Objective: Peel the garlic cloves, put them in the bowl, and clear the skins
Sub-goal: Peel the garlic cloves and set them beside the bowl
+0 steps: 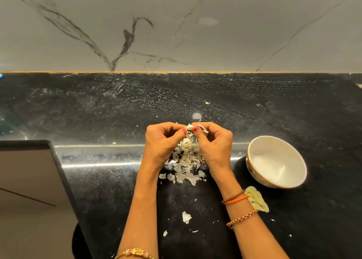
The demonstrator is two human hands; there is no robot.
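Both hands are raised over a heap of papery garlic skins (186, 161) on the black counter. My left hand (162, 143) and my right hand (213, 143) pinch one small garlic clove (189, 127) between their fingertips, and a strip of skin curls off it by the right fingers. Several peeled yellowish cloves (256, 199) lie on the counter beside my right wrist. A white bowl (290, 178) stands to the right with nothing visible inside it.
Loose skin flakes (186, 217) are scattered on the black counter (98, 112) nearer to me. A marble wall rises behind the counter. At the left the counter steps down at a corner edge (49, 143) over a lower surface.
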